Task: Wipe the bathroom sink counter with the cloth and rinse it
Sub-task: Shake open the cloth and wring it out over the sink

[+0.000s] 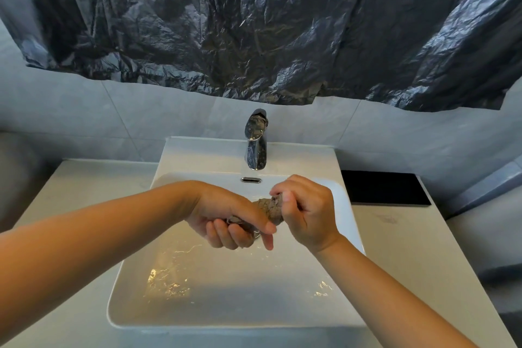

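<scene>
1. Forearms [84,257] enter from the near edge and meet above the sink [135,305], whose basin floor glints wet.
2. Left hand [226,215] curls round one end of the cloth [271,207]; right hand [308,215] fists the other end. The cloth is twisted into a tight roll.
3. Judgement: wringing, done over the basin so the worktop [395,248] stays dry.
4. Tap [255,147]: no stream visible.

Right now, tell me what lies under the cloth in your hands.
Below the brown cloth, gripped by the left hand and right hand, lies the white sink basin, wet with glinting water. A chrome sliver, likely the drain, peeks past the left hand; the rest is covered.
</scene>
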The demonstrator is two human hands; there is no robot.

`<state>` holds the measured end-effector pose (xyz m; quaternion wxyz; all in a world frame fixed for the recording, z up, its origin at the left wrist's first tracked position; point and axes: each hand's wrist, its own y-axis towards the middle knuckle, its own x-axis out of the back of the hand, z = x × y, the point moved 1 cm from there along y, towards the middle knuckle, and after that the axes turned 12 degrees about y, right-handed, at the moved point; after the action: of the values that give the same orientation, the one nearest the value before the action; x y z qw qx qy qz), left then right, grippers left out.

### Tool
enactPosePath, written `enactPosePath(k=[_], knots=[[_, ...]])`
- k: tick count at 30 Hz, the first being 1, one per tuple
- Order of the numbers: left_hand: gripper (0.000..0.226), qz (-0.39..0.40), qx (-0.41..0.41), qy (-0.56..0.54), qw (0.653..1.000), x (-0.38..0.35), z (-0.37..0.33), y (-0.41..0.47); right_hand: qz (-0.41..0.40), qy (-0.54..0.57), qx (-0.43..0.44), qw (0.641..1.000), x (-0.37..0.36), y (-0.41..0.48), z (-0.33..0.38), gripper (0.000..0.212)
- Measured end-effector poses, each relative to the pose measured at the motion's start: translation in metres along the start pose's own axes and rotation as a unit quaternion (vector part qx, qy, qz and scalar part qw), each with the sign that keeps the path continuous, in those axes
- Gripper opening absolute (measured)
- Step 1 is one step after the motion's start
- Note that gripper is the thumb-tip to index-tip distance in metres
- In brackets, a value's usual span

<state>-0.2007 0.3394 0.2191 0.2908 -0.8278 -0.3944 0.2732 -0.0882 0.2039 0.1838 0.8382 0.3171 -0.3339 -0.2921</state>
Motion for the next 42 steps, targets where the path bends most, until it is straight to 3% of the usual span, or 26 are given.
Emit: enactPosePath(k=[4,7,10,16,19,23,26,30,31,34,37,40,42], knots=[[0.029,-0.164,0.048,0.113,0.979,-0.008,-0.005,0.004,0.073,-0.059,-0.074,0.993,0.000,0.003,-0.015,0.056],[0.031,-0.300,0.108,0.238,0.917,-0.008,-0.009,0.014,0.104,-0.054,-0.168,0.979,-0.001,-0.001,-0.017,0.057],[0.035,-0.397,0.129,0.308,0.855,-0.004,-0.004,0.027,0.132,-0.015,-0.307,0.942,-0.005,-0.007,-0.018,0.054],[0.014,-0.480,0.102,0.422,0.762,-0.011,0.000,0.048,0.131,0.074,-0.461,0.874,-0.003,-0.020,-0.025,0.048],[0.011,-0.490,0.100,0.449,0.741,-0.014,-0.002,0.056,0.130,0.088,-0.501,0.851,0.000,-0.025,-0.032,0.039],[0.013,-0.498,0.103,0.444,0.738,-0.020,-0.003,0.065,0.116,0.116,-0.529,0.833,0.002,-0.034,-0.040,0.037],[0.024,-0.514,0.100,0.434,0.733,-0.025,-0.004,0.063,0.111,0.117,-0.487,0.859,0.012,-0.037,-0.033,0.042],[0.043,-0.464,0.059,0.256,0.846,-0.035,-0.002,0.048,0.081,0.130,-0.455,0.877,0.026,-0.037,-0.013,0.030],[0.044,-0.461,0.036,0.223,0.858,-0.038,0.000,0.044,0.063,0.140,-0.461,0.874,0.030,-0.039,-0.007,0.024],[0.042,-0.481,-0.035,0.160,0.862,-0.051,0.010,0.040,0.000,0.206,-0.512,0.834,0.041,-0.054,0.011,0.011],[0.035,-0.464,-0.117,0.040,0.877,-0.068,0.023,0.048,-0.115,0.298,-0.542,0.777,0.055,-0.072,0.036,0.028],[0.035,-0.434,-0.162,-0.049,0.885,-0.083,0.025,0.058,-0.177,0.313,-0.513,0.780,0.070,-0.087,0.061,0.041],[0.034,-0.418,-0.181,-0.064,0.888,-0.092,0.019,0.065,-0.201,0.354,-0.509,0.758,0.081,-0.096,0.075,0.043]])
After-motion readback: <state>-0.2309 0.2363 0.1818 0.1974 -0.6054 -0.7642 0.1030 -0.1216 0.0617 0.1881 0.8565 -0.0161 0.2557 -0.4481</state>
